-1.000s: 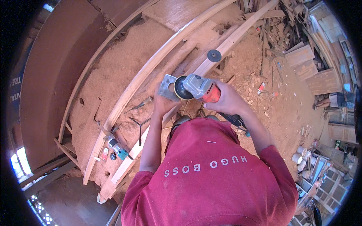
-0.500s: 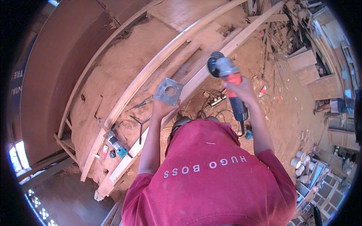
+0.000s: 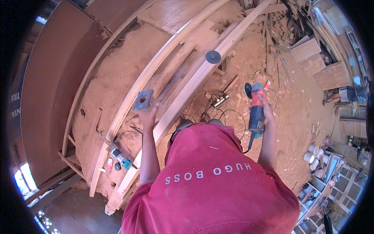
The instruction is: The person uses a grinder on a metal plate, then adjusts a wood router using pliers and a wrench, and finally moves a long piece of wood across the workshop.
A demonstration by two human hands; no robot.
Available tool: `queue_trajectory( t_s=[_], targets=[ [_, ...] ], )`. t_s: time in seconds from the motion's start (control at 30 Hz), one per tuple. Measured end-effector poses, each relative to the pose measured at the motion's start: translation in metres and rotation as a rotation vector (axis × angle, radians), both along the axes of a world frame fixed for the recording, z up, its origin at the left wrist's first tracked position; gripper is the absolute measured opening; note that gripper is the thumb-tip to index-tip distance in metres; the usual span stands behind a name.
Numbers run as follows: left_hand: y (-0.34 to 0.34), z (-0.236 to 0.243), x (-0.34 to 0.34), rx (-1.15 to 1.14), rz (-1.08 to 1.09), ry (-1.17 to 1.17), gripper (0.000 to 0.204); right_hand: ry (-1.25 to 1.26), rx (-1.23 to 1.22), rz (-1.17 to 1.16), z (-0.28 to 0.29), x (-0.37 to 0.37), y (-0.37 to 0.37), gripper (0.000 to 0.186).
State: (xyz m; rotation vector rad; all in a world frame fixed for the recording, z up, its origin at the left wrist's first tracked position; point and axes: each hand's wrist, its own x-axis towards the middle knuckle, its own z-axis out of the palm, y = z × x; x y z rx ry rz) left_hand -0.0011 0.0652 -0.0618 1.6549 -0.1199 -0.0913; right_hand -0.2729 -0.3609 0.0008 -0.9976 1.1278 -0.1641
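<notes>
My left hand (image 3: 147,117) holds a square grey metal plate (image 3: 149,94) with a round hole, above the gap between two long timbers. In my right hand (image 3: 268,111) is a red and black angle grinder (image 3: 256,120). The grinder's head points away from me, with a dark disc (image 3: 247,91) on its left side, and its cord hangs toward me. On the nearer straight wooden beam (image 3: 183,92) lies a separate dark round disc (image 3: 213,57). My fingers are partly hidden behind the tools.
A curved timber (image 3: 136,87) runs beyond the beam. Near its left end lies a teal and silver power tool (image 3: 121,156). A power strip (image 3: 221,101) sits among loose cables on the sawdust floor. Scrap wood (image 3: 272,27) is heaped far right; white pots (image 3: 309,156) stand at right.
My right hand has moved the grinder right, off the beam, so the disc on the beam now shows fully. My left hand has shifted left with the plate and tilted it.
</notes>
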Motion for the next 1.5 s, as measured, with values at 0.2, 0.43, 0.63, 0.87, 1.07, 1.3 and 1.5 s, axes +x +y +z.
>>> queue_trajectory(
  t_s=[0.2,0.43,0.63,0.87,1.07,1.3,1.5],
  targets=[
    [-0.002,0.011,-0.011,-0.082,0.106,0.134,0.059,0.063,0.102,-0.128,-0.041,-0.054,-0.013,0.063],
    [0.001,-0.027,-0.012,-0.370,0.291,0.299,0.046,-0.075,0.224,-0.202,-0.066,-0.095,-0.037,0.070],
    [-0.002,-0.044,-0.003,0.002,0.292,0.319,0.054,-0.333,0.313,-0.314,-0.080,-0.122,-0.055,0.067],
    [0.018,-0.099,0.033,0.632,0.284,0.358,0.092,-0.360,0.327,-0.370,-0.067,-0.135,-0.048,0.061],
    [0.037,-0.189,0.075,0.657,0.279,0.275,0.100,-0.604,0.284,-0.448,-0.053,-0.153,-0.028,0.059],
    [-0.001,-0.186,0.077,0.997,0.304,0.373,0.109,-0.457,0.239,-0.688,-0.023,-0.144,0.012,0.058],
    [-0.022,-0.166,0.071,1.140,0.621,0.441,0.100,-0.243,0.036,-0.876,-0.008,-0.133,0.040,0.056]
  ],
)
